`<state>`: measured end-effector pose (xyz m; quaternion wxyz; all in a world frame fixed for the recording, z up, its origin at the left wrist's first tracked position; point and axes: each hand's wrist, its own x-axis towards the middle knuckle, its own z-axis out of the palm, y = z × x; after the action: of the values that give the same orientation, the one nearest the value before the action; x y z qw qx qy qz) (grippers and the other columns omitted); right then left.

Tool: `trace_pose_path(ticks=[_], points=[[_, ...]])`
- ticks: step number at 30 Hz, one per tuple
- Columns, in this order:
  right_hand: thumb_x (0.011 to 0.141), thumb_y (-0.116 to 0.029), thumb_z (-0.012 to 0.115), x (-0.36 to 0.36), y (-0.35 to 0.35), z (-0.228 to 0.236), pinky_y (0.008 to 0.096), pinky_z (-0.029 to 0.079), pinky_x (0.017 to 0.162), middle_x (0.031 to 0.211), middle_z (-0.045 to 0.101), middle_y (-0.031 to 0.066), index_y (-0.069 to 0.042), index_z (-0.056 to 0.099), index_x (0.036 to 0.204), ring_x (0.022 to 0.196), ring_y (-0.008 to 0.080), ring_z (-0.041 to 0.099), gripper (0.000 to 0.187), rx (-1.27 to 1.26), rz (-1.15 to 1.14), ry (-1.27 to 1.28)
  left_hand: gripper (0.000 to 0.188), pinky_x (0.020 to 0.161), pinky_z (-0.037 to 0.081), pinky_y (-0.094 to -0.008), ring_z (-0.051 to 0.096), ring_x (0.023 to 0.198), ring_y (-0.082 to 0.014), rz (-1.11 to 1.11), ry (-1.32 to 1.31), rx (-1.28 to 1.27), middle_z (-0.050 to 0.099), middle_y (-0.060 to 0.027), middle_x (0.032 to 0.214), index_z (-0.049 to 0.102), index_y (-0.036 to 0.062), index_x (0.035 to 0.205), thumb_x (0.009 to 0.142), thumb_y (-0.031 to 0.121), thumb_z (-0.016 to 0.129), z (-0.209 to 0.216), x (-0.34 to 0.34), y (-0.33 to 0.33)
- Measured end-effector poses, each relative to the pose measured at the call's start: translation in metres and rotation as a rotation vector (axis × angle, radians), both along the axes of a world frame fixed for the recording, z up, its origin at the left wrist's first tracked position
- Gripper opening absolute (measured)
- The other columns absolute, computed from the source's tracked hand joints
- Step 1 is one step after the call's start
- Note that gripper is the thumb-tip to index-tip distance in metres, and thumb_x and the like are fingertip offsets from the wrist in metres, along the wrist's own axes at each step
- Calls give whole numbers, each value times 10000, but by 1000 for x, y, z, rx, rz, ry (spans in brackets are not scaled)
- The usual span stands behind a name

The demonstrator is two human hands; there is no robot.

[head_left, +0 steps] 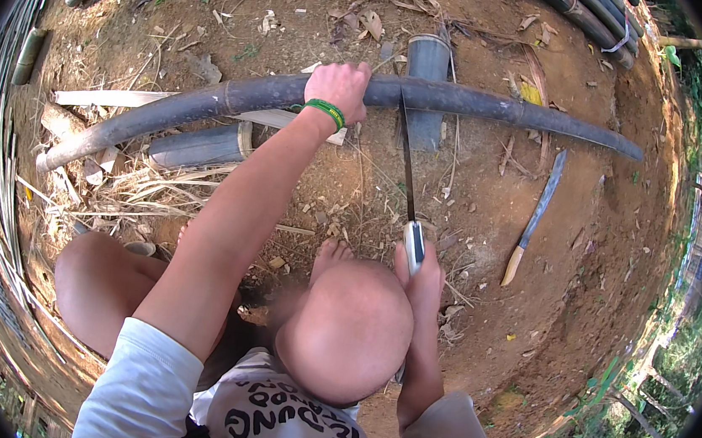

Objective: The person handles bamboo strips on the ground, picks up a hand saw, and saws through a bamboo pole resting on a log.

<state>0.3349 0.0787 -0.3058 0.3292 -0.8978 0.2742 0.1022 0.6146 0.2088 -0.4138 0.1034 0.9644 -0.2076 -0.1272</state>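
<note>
A long dark bamboo pole (253, 96) lies crosswise in front of me. My left hand (338, 89), a green band on its wrist, is closed over the top of the pole near its middle. My right hand (423, 275) grips a handsaw (407, 167) by its pale and dark handle, beside my right knee. The saw's narrow dark blade points away from me, and its far part meets the pole just right of my left hand. Under the pole there stands out a short thick bamboo piece (424, 131), pointing away from me.
To the right a machete (540, 213) with a wooden handle lies on the dirt. Another short bamboo section (199, 146) rests at left, near split strips (117, 99) and dry shavings (151, 191). More bamboo poles (598, 23) lie at the far right, and thin strips line the left side.
</note>
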Motion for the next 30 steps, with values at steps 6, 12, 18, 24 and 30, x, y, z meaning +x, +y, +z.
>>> trace_pose_path(ticks=[6,12,18,24,30], points=[[1013,-269,632,136,-10,-87,569,524,697,786,687,298,48,621,1051,785,506,695,320,-99,28,-268,407,809,608,-462,753,927,-358,-26,-51,-37,755,-152,1004,641,87,1106,749,233,772,2,-2,-12],[1007,-299,650,46,-9,-44,545,535,717,819,698,281,31,637,1091,800,509,694,340,43,20,-128,361,778,610,-450,754,921,-359,-21,-5,0,759,-152,992,650,82,1077,759,224,744,-2,7,1],[1006,-308,648,-5,-3,-3,551,534,738,875,717,258,15,624,1176,829,512,694,366,36,-6,-5,382,779,608,-455,753,923,-358,-12,6,7,761,-157,968,648,80,1091,755,230,752,-2,4,5],[992,-272,655,131,-14,-81,572,524,738,828,686,322,50,639,1037,856,526,685,326,-92,47,-205,394,809,604,-455,749,945,-356,-40,-44,-31,759,-156,1005,645,83,1096,754,246,757,2,1,-9],[991,-263,665,60,-11,-50,563,532,753,840,699,301,45,644,1067,840,499,695,318,-16,17,-103,350,791,609,-449,757,902,-353,-21,-5,11,765,-166,947,663,83,1074,758,214,737,3,7,-5]])
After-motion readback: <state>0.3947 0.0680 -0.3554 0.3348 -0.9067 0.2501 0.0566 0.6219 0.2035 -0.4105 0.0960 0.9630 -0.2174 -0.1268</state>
